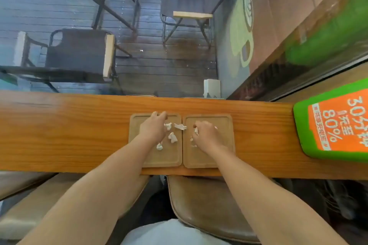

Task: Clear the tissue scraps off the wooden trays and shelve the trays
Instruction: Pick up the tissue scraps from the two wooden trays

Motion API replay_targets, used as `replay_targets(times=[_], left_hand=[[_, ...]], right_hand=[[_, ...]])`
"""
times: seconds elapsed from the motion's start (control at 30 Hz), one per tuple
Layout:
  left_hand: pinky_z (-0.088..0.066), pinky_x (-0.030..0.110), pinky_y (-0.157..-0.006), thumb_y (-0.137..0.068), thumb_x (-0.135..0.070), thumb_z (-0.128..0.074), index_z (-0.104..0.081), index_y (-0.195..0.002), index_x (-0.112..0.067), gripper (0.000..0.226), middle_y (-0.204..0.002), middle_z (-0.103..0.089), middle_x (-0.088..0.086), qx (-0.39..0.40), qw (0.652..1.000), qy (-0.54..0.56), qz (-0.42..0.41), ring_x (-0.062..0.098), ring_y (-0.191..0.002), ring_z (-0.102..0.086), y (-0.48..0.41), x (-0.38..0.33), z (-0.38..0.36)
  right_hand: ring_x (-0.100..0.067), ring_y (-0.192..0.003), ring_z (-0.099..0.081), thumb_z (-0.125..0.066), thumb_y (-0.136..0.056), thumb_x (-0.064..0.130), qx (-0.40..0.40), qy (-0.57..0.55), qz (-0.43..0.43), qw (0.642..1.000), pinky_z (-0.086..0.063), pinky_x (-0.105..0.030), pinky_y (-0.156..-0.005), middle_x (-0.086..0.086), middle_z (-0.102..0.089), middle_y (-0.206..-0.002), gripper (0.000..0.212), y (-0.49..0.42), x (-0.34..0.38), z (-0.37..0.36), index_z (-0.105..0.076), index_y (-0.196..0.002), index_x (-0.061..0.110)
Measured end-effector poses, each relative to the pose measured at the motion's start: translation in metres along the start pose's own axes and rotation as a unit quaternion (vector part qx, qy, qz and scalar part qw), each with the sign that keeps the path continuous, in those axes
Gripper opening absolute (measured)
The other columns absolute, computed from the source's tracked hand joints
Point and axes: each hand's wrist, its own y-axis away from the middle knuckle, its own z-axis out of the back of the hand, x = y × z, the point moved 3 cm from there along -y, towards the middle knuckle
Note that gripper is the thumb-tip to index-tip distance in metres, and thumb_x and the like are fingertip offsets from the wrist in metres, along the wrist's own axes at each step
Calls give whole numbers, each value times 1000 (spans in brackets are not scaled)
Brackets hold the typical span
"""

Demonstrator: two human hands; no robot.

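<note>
Scraps crumpled white (on trays)

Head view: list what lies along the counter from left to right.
Bare counter → left tray with the left hand and tissue scraps → right tray with the right hand → green sign.

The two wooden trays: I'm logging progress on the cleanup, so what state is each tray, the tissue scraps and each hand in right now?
Left tray: flat on the wooden counter, four tissue scraps on it.
Right tray: flat, beside the left tray, a few small scraps near the hand.
Left hand: over the left tray, fingers at its far rim, holding nothing visible.
Right hand: curled, pinching a scrap.
</note>
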Motion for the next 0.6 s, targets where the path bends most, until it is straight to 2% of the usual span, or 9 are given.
replay_targets(times=[0.1, 0.17, 0.23, 0.37, 0.6], left_hand=[[-54, 35, -63, -94, -34, -59, -52, -126, -29, 33, -122, -54, 3, 8, 1000, 0, 11, 23, -88, -61, -8, 4, -8], [-58, 38, -69, -91, -42, -63, -52, -125, -32, 38, -123, -51, 0, 19, 1000, 18, 1, 22, -90, -61, -9, 6, -16], [-57, 35, -69, -88, -47, -65, -53, -123, -34, 39, -121, -49, 0, 13, 999, 32, -6, 20, -87, -60, -11, 8, -20], [-49, 31, -64, -89, -40, -68, -57, -115, -30, 30, -114, -49, 2, -9, 999, 44, -5, 20, -80, -56, -11, 12, -25], [-47, 35, -67, -93, -27, -65, -58, -106, -17, 19, -105, -49, 3, -12, 998, 65, -5, 24, -82, -54, -9, 12, -28]], right_hand=[[-24, -89, -59, -51, -95, 23, -9, 11, 40, 999, -51, -37, -67, -2, -58, -102, 18, -18, 15, -9, -60, -109, 17], [-24, -89, -58, -52, -95, 23, -13, 23, 61, 998, -50, -37, -65, -2, -58, -104, 21, -28, 24, -16, -60, -114, 18], [-26, -94, -57, -53, -95, 23, -12, 39, 83, 996, -51, -37, -67, -4, -58, -108, 28, -37, 26, -22, -58, -122, 18], [-28, -103, -53, -53, -95, 21, 4, 66, 90, 994, -51, -41, -74, -6, -57, -115, 35, -45, 29, -28, -54, -130, 19], [-31, -102, -50, -52, -94, 15, 30, 114, 107, 987, -36, -37, -64, -10, -52, -113, 27, -47, 27, -41, -53, -121, 18]])
